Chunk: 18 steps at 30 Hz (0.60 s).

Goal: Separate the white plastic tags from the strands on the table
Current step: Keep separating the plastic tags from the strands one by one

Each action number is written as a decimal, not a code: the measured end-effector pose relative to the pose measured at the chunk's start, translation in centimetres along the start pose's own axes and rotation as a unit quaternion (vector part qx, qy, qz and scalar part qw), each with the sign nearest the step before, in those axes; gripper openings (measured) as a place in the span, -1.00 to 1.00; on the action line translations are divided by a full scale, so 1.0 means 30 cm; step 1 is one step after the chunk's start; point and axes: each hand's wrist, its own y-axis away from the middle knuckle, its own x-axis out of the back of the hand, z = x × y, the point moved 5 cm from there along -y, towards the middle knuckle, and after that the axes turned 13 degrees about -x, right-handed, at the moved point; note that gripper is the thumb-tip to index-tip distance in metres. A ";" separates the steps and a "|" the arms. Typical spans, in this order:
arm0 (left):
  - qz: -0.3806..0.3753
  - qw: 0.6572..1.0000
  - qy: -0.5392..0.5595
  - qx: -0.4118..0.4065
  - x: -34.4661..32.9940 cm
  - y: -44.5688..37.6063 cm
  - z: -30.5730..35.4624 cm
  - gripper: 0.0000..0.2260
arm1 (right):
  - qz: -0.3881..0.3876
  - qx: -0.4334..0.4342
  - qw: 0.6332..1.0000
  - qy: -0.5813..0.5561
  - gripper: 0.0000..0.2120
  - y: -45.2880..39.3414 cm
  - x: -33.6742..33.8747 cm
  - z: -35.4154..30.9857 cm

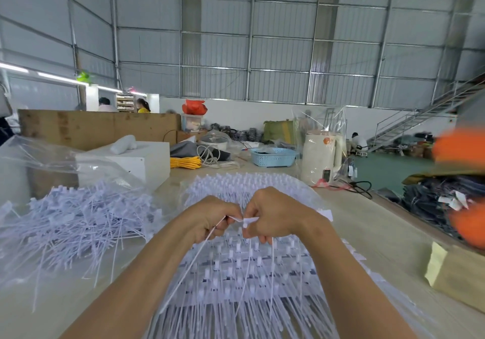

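A wide sheet of joined white plastic tags on strands [246, 268] lies on the table in front of me, under both forearms. My left hand [210, 216] and my right hand [273, 214] are raised just above it, knuckles close together. Between their fingertips they pinch one small white tag [248, 220]; its thin strand [194, 257] runs down and to the left from the left hand. More strands hang down from the right hand. A loose heap of separated white tags [76, 223] lies on clear plastic at the left.
A white box [141, 160] and clear plastic bag [39, 155] stand behind the heap. Farther back are yellow cord [185, 162], a blue basket [274, 156] and a cream kettle [321, 155]. A tan packet [456, 278] lies at the right table edge.
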 end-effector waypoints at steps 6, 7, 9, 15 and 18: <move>-0.047 0.998 -0.033 -0.015 0.033 0.041 0.056 -0.58 | 0.055 -0.049 0.995 0.064 -0.72 -0.018 0.019 0.053; -0.039 0.999 -0.015 -0.024 0.046 0.043 0.069 -0.59 | 0.028 -0.058 0.997 0.036 -0.73 -0.012 0.022 0.080; 0.001 0.999 0.007 -0.042 0.062 0.035 0.080 -0.65 | -0.031 -0.045 0.998 -0.020 -0.81 0.003 0.022 0.088; 0.033 0.998 -0.030 -0.040 0.020 0.010 0.004 -0.85 | -0.023 0.031 0.996 -0.084 -0.80 -0.001 0.018 -0.007; 0.003 0.999 0.017 -0.048 -0.010 0.006 0.005 -0.79 | -0.022 0.014 0.996 -0.085 -0.78 -0.001 0.024 0.014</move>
